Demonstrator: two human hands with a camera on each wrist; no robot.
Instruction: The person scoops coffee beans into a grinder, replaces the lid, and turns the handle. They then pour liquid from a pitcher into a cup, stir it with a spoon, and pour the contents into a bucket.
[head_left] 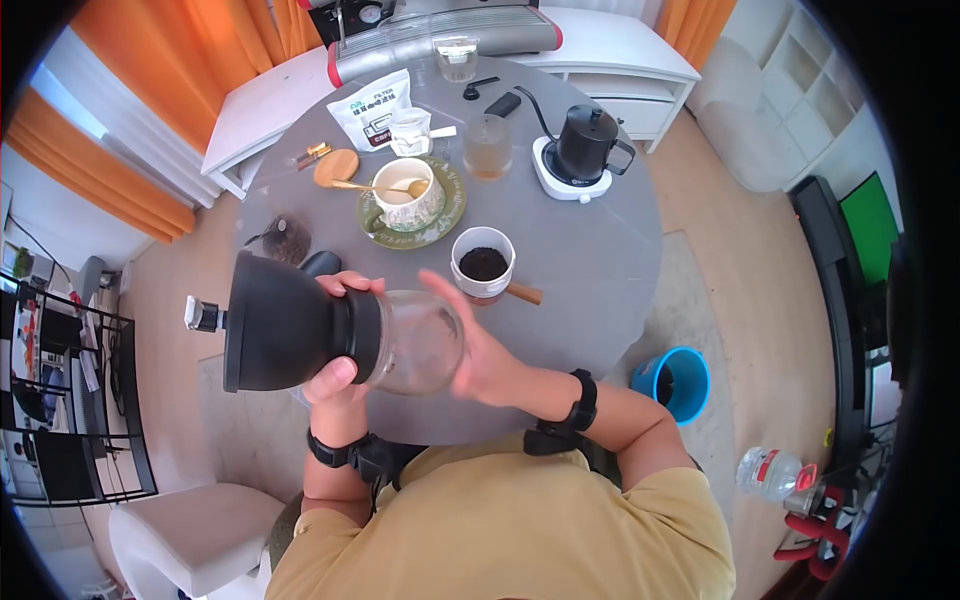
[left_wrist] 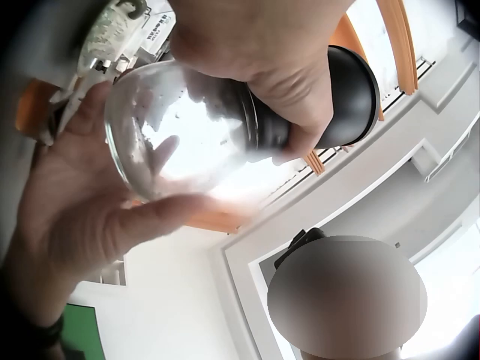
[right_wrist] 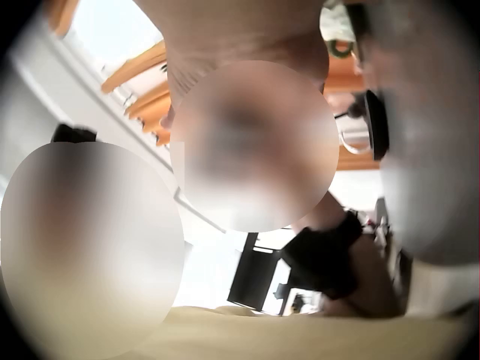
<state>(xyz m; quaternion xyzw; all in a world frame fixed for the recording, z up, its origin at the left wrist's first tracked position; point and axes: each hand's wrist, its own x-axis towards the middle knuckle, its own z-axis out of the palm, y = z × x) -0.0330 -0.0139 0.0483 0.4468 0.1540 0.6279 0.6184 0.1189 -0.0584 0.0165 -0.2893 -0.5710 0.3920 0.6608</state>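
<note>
A hand coffee grinder [head_left: 285, 325] lies tilted on its side above the near table edge, its black body and silver crank end to the left. Its clear glass jar [head_left: 420, 335] points right and shows small dark specks inside. My left hand [head_left: 335, 382] grips the black collar between body and jar, thumb in front and fingers behind. Around the jar's rounded base my right hand [head_left: 480, 350] spreads, its fingers fairly straight, palm toward the glass. In the left wrist view the right hand [left_wrist: 82, 217] cups the jar's end. Blurring hides most of the right wrist view.
A white cup [head_left: 483, 258] of dark coffee grounds with a wooden handle stands just beyond the hands. Behind are a patterned cup [head_left: 408, 208] on a green saucer, a black kettle [head_left: 585, 145] on a white scale, and a coffee bag [head_left: 370, 108]. A blue bin [head_left: 688, 385] stands at right.
</note>
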